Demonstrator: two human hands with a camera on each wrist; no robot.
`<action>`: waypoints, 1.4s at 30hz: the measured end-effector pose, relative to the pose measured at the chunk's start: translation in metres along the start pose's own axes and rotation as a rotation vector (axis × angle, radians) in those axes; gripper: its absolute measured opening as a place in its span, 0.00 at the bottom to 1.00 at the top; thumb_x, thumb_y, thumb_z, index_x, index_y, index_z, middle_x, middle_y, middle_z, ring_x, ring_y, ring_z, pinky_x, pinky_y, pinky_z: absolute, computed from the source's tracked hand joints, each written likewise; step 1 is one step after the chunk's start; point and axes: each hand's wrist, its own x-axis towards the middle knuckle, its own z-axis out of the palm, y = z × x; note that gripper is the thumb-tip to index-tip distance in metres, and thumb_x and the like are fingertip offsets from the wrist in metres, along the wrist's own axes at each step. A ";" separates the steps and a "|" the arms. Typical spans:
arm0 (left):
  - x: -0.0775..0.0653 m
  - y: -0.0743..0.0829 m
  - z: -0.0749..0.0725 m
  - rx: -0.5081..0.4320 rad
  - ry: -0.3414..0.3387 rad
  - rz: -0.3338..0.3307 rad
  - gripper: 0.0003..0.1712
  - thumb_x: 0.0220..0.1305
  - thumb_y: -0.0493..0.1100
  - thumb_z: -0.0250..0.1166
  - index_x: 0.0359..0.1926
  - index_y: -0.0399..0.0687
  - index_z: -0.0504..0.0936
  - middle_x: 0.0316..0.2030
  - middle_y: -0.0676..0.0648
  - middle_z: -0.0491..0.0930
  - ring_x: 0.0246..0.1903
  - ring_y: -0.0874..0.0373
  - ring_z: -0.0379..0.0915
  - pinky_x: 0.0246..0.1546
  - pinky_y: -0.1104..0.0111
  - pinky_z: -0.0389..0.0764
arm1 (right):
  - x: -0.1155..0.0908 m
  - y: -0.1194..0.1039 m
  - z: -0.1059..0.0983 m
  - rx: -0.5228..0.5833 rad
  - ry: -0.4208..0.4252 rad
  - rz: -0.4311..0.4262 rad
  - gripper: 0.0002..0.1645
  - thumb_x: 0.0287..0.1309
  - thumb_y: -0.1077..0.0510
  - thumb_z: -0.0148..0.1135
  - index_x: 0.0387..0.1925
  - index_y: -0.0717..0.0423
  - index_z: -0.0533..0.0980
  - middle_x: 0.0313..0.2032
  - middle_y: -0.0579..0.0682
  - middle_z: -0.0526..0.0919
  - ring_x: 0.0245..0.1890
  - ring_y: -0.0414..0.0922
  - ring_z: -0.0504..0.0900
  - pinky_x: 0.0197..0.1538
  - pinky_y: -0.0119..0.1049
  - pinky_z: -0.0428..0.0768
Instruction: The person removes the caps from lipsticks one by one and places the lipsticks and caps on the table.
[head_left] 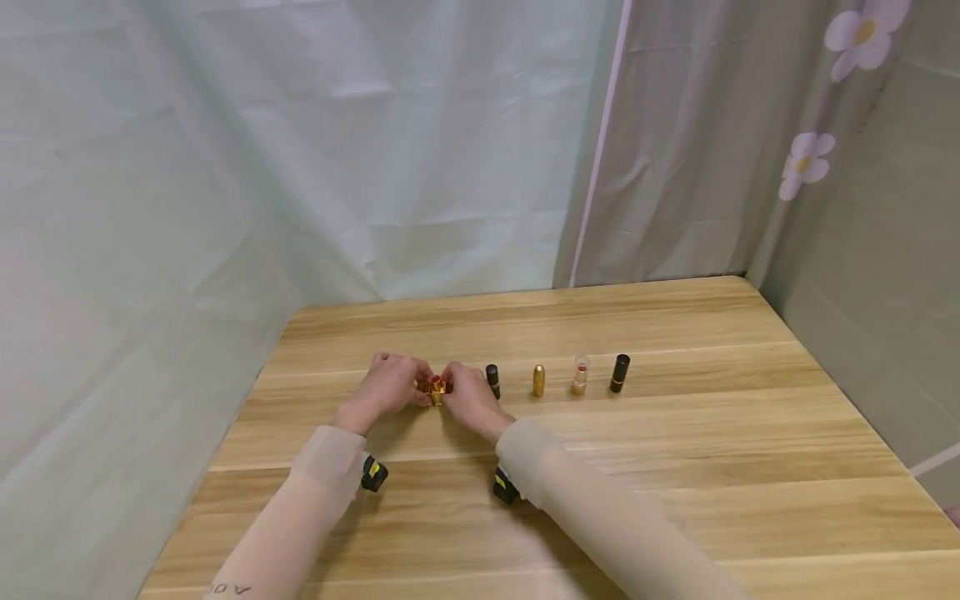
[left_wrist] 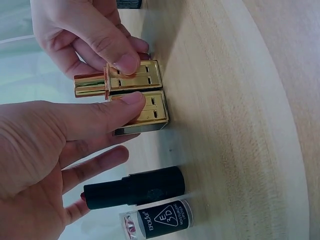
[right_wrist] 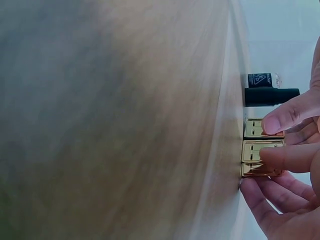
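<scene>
Near the table's left part, my left hand (head_left: 392,385) and right hand (head_left: 474,400) meet over two gold, square-sided pieces. The right hand pinches a gold lipstick (left_wrist: 134,75) whose narrower inner tube sticks up; red shows at its top in the head view. Between thumb and fingers, the left hand holds the other gold block (left_wrist: 155,109), possibly the cap, side by side with the lipstick. Both seem to stand on the table, or very close to it. Beside the left hand stand a black lipstick tube (left_wrist: 135,187) and a clear-topped lipstick with a black label (left_wrist: 167,220).
Right of the hands, a black tube (head_left: 492,379), a gold bullet-shaped tube (head_left: 538,381), a clear-capped lipstick (head_left: 580,379) and a taller black tube (head_left: 619,373) stand in a row on the wooden table (head_left: 675,467). Curtains (head_left: 480,167) hang behind and beside it.
</scene>
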 end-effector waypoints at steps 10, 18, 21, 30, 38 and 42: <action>-0.001 0.003 -0.002 0.009 -0.001 0.014 0.15 0.54 0.42 0.81 0.42 0.46 0.89 0.40 0.49 0.88 0.46 0.48 0.81 0.62 0.39 0.63 | -0.001 -0.001 -0.001 -0.029 -0.005 -0.019 0.14 0.63 0.68 0.71 0.49 0.61 0.79 0.40 0.51 0.85 0.39 0.42 0.81 0.41 0.34 0.81; -0.001 0.005 -0.003 0.022 -0.023 0.014 0.14 0.56 0.42 0.81 0.42 0.47 0.89 0.39 0.50 0.87 0.46 0.48 0.80 0.60 0.40 0.64 | -0.002 -0.002 -0.003 -0.041 -0.013 -0.001 0.13 0.64 0.66 0.71 0.48 0.59 0.79 0.41 0.50 0.85 0.40 0.41 0.81 0.43 0.34 0.82; -0.001 0.006 -0.003 0.015 -0.026 0.009 0.13 0.56 0.41 0.81 0.42 0.47 0.89 0.38 0.50 0.87 0.45 0.48 0.80 0.58 0.41 0.64 | -0.002 -0.001 -0.002 -0.038 -0.014 -0.007 0.13 0.64 0.67 0.71 0.48 0.60 0.79 0.41 0.51 0.85 0.40 0.41 0.81 0.43 0.35 0.82; -0.002 0.005 0.001 -0.001 -0.036 -0.007 0.19 0.55 0.40 0.81 0.48 0.45 0.89 0.44 0.48 0.88 0.49 0.47 0.79 0.58 0.41 0.63 | -0.001 0.002 0.000 -0.048 -0.025 -0.025 0.15 0.63 0.68 0.70 0.51 0.61 0.79 0.40 0.50 0.84 0.40 0.42 0.81 0.43 0.34 0.82; -0.006 0.003 -0.009 -0.048 -0.052 -0.011 0.22 0.57 0.43 0.81 0.53 0.46 0.88 0.51 0.45 0.87 0.54 0.45 0.80 0.57 0.42 0.61 | -0.007 -0.004 -0.009 -0.022 -0.050 -0.055 0.19 0.64 0.67 0.70 0.55 0.58 0.77 0.42 0.50 0.82 0.41 0.43 0.80 0.45 0.36 0.81; -0.009 0.001 -0.017 -0.073 -0.054 -0.016 0.22 0.63 0.45 0.77 0.56 0.44 0.86 0.54 0.42 0.85 0.57 0.43 0.79 0.58 0.41 0.61 | -0.010 -0.010 -0.017 0.013 -0.046 -0.067 0.19 0.66 0.67 0.69 0.56 0.57 0.75 0.45 0.52 0.79 0.43 0.45 0.78 0.45 0.38 0.80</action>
